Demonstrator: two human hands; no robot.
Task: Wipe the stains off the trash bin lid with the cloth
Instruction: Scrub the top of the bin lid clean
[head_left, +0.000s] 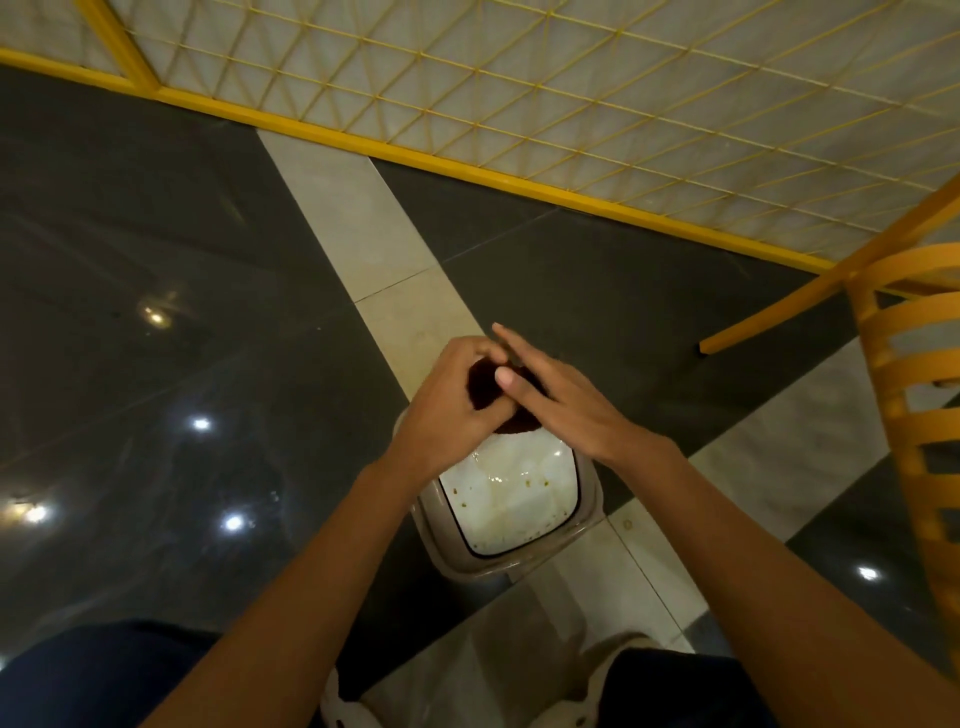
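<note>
Two hands meet over one dark brown cloth (480, 385). The left hand (447, 410) has its fingers curled round the bunched cloth. The right hand (566, 410) has its fingers straight, with the thumb laid on the cloth. One trash bin lid (514, 514) lies directly below them. Its far edge is hidden under cloth and hands and its near edge is exposed. Brown stains (530, 483) speckle its white panel. The bin stands on the floor's pale strip (363, 218). Dark tiles lie open to the left, one orange chair (893, 395) is near on the right, and a yellow mesh fence (519, 176) stands beyond.

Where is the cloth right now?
Head view, mid-frame: the cloth is gripped in the left hand, the right hand against it, above the far end of the lid.
</note>
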